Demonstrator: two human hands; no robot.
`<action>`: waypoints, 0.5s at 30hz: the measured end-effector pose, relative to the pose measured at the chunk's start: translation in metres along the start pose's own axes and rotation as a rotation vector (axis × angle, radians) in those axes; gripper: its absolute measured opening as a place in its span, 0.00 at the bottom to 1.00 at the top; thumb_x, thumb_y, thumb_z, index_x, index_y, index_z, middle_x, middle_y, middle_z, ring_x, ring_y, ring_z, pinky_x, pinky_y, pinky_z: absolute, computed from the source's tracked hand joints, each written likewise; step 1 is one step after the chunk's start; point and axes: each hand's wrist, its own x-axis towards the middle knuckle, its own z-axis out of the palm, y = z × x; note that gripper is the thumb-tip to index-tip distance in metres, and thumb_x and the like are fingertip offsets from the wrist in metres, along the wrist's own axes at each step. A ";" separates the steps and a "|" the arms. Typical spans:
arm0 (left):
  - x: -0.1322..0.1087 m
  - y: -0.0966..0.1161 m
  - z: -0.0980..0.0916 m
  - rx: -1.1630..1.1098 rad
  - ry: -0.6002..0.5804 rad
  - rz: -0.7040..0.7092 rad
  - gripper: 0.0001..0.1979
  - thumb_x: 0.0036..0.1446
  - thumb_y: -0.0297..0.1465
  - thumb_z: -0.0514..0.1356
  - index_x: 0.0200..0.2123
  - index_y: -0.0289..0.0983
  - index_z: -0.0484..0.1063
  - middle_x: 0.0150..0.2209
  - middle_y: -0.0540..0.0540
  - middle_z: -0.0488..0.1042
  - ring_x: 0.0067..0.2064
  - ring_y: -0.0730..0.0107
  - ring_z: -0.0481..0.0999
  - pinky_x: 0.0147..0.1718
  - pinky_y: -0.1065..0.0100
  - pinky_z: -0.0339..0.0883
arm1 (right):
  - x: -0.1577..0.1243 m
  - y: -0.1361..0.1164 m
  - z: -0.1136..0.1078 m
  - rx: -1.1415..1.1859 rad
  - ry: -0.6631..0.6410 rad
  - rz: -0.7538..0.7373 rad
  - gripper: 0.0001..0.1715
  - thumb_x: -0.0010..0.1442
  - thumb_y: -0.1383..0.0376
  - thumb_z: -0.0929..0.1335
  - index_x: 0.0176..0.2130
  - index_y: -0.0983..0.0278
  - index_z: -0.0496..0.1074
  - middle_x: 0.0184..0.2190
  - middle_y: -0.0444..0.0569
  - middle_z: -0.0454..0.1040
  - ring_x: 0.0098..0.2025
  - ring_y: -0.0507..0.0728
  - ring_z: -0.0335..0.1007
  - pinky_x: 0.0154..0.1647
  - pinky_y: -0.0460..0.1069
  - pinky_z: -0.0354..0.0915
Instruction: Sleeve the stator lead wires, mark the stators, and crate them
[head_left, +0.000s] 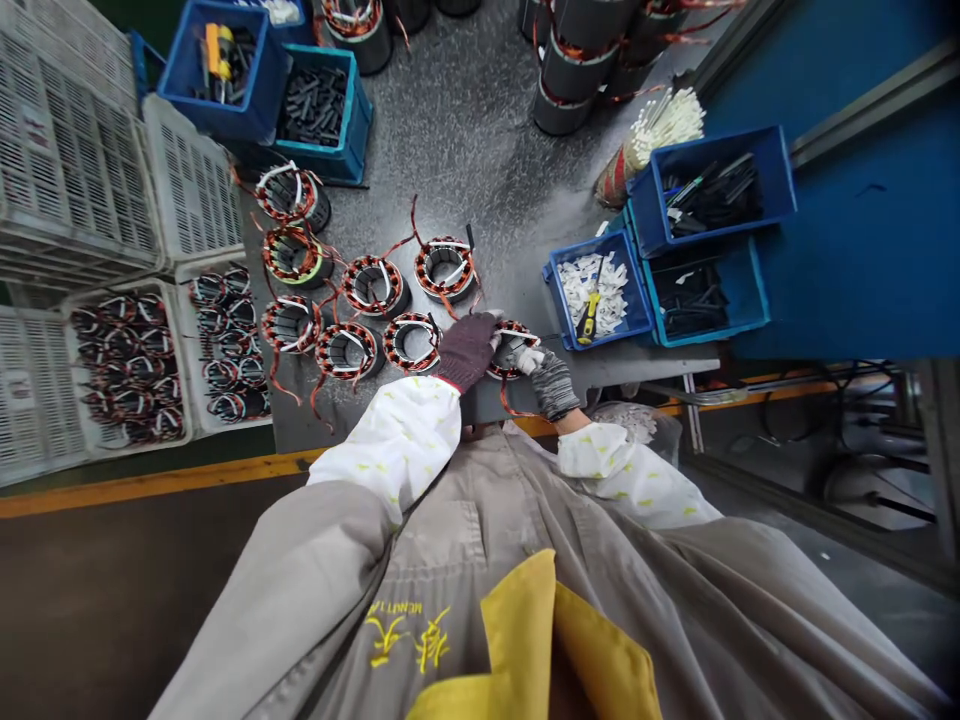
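Observation:
A motor stator with orange-red copper windings and white strips sits at the table's front edge, between my hands. My left hand, in a dark maroon glove, is closed on its left side, fingers at the rim. In a grey striped glove, my right hand has its fingers pinched together over the stator's right part; what they hold is hidden. Left of my hands stands another stator, and behind it a further stator with loose copper leads. Several similar stators continue leftward.
On the right are a blue bin of white pieces with a yellow screwdriver, and bins of dark strips. Bins stand back left. White crates of stators flank the table. Stacked stators stand behind.

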 end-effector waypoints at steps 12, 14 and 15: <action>-0.013 -0.022 0.000 -0.736 0.153 -0.235 0.21 0.74 0.37 0.60 0.66 0.40 0.74 0.52 0.42 0.86 0.55 0.57 0.84 0.57 0.59 0.76 | -0.007 0.020 0.014 -0.229 -0.006 0.034 0.08 0.67 0.64 0.75 0.38 0.63 0.86 0.46 0.58 0.89 0.51 0.63 0.86 0.61 0.58 0.80; -0.020 -0.024 0.002 -0.644 0.176 -0.277 0.22 0.72 0.39 0.63 0.66 0.42 0.74 0.54 0.42 0.85 0.58 0.55 0.83 0.60 0.58 0.75 | -0.005 0.016 0.017 -0.378 0.017 -0.069 0.07 0.65 0.66 0.76 0.34 0.62 0.85 0.42 0.56 0.90 0.47 0.62 0.87 0.57 0.57 0.82; -0.024 -0.025 0.004 -0.569 0.151 -0.303 0.24 0.70 0.39 0.66 0.66 0.43 0.74 0.54 0.41 0.85 0.59 0.52 0.83 0.61 0.57 0.74 | -0.003 0.014 0.017 -0.467 0.043 -0.141 0.10 0.65 0.68 0.75 0.31 0.61 0.84 0.37 0.53 0.89 0.43 0.61 0.87 0.52 0.54 0.83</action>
